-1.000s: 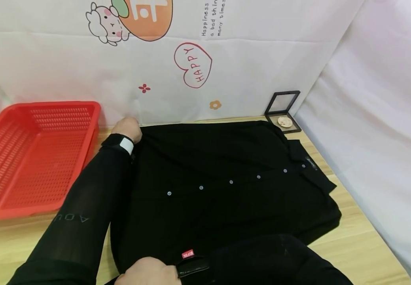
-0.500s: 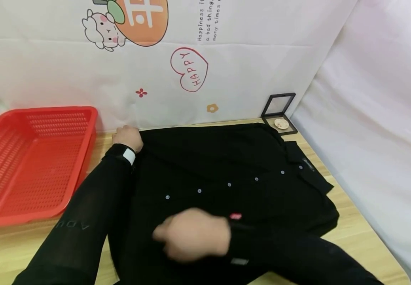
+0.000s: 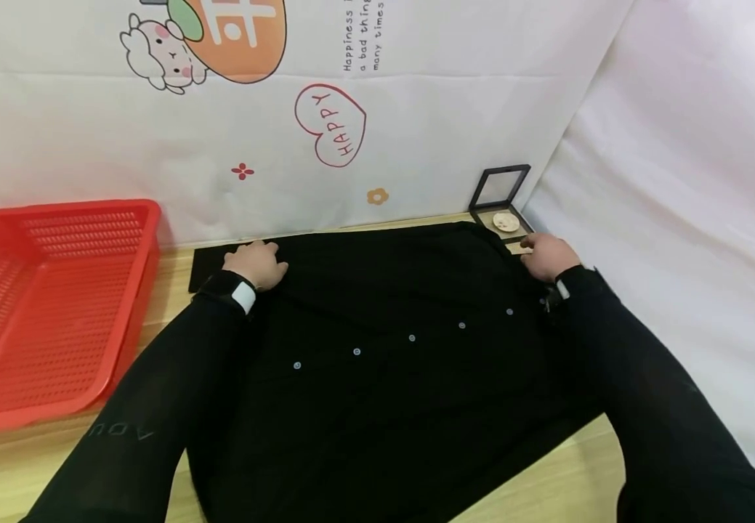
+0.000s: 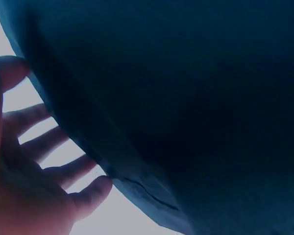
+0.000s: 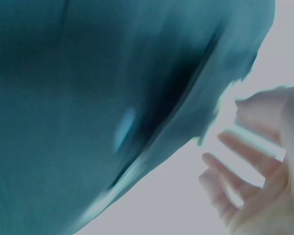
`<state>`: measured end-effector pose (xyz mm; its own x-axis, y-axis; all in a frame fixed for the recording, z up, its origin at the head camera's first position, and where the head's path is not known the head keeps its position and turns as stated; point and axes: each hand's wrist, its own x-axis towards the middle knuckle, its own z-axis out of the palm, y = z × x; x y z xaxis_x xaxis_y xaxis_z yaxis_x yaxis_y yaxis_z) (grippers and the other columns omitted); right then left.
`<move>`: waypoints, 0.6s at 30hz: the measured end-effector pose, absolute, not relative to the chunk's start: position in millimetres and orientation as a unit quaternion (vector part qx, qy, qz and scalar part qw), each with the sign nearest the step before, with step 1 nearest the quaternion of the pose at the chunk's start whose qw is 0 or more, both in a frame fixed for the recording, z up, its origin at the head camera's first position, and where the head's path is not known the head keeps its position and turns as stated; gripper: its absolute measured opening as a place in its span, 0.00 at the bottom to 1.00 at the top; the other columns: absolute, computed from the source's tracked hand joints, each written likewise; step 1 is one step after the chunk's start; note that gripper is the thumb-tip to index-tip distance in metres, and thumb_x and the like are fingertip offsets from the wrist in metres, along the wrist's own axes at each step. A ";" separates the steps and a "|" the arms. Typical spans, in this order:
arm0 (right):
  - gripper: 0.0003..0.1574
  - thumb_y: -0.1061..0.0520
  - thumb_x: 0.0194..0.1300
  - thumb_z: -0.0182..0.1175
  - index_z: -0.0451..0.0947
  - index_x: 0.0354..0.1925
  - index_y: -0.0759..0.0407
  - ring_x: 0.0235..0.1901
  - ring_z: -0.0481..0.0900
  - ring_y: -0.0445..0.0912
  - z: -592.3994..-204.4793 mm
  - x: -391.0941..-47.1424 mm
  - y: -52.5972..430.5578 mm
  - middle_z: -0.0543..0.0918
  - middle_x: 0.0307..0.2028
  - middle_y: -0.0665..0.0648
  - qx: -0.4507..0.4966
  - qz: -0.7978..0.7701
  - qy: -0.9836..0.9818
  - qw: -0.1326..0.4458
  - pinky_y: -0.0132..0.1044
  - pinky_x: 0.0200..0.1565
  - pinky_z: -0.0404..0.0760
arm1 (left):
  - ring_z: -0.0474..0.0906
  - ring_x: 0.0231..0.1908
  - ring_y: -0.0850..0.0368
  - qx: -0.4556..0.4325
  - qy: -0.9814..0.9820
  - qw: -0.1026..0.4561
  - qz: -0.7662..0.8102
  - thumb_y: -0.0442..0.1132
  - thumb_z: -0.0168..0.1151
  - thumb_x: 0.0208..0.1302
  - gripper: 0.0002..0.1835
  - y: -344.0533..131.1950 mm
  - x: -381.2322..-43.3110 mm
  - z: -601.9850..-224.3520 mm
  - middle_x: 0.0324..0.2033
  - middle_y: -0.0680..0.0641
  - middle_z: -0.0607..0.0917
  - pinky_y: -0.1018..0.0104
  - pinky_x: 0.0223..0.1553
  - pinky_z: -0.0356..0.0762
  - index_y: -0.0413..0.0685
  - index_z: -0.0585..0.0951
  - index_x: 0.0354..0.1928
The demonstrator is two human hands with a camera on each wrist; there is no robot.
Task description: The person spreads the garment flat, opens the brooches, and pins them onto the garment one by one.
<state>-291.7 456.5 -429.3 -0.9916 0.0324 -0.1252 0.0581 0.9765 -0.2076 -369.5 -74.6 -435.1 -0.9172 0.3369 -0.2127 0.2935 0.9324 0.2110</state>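
Note:
A black button-up shirt (image 3: pixel 377 305) lies spread on the table, its row of small pale buttons running across the middle. Over its far left part rests my left hand (image 3: pixel 256 265), fingers spread. In the left wrist view those fingertips (image 4: pixel 95 191) lie along the edge of the dark cloth. My right hand (image 3: pixel 549 256) is beside the collar end at the far right, below a small black case. The right wrist view shows its fingers (image 5: pixel 247 152) loosely extended beside the shirt, nothing between them. The right forearm hides most of the collar.
A red plastic basket (image 3: pixel 144 290) stands at the left. The small black case (image 3: pixel 498 171), its lid raised and a round pale disc (image 3: pixel 506 221) inside, sits at the back right. White printed cloth (image 3: pixel 442 131) hangs behind the wooden table (image 3: pixel 567 472).
My right hand has swept from the near left part of the shirt to its far right end. The left hand has loosened and spread, and a black cloth corner now shows left of it.

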 end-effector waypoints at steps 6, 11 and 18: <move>0.26 0.55 0.74 0.55 0.69 0.63 0.70 0.47 0.76 0.67 -443.6 -307.1 488.6 0.75 0.52 0.76 0.003 -0.118 0.986 0.115 0.60 0.48 0.72 | 0.55 0.67 0.26 0.176 0.972 0.132 0.079 0.54 0.47 0.77 0.34 -82.4 -364.9 -439.7 0.72 0.32 0.59 0.28 0.60 0.53 0.38 0.61 0.74; 0.16 0.58 0.73 0.54 0.78 0.50 0.70 0.42 0.77 0.64 -440.9 -309.7 497.7 0.80 0.45 0.71 0.024 -0.131 0.987 0.095 0.58 0.48 0.72 | 0.47 0.69 0.26 0.174 0.972 0.138 0.080 0.57 0.49 0.76 0.37 -86.9 -359.4 -437.9 0.74 0.33 0.53 0.24 0.61 0.44 0.41 0.58 0.76; 0.20 0.57 0.73 0.51 0.77 0.50 0.73 0.43 0.77 0.64 -437.3 -306.0 508.4 0.80 0.44 0.71 0.063 -0.133 0.983 0.111 0.58 0.48 0.73 | 0.40 0.71 0.26 0.168 0.968 0.170 0.072 0.62 0.47 0.74 0.42 -92.4 -361.9 -442.2 0.76 0.35 0.46 0.20 0.58 0.39 0.45 0.52 0.79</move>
